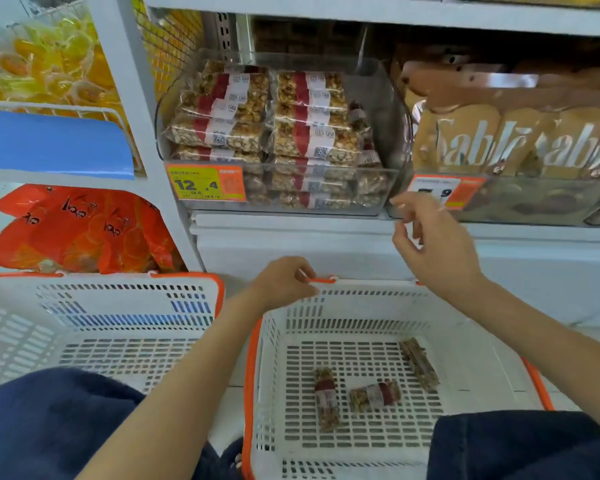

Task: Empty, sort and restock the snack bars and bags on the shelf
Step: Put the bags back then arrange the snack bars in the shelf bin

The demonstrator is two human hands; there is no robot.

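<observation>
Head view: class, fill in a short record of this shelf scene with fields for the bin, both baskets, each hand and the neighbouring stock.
clear bin: on the shelf, stacked with nut bars
price tag: on the bin front, reads 12.4
right basket: holds three small snack bars
left basket: no goods visible inside
left hand: grips the right basket's orange handle
right hand: raised before the shelf edge, fingers loose, holding nothing
tan bags: in the next bin to the right
</observation>
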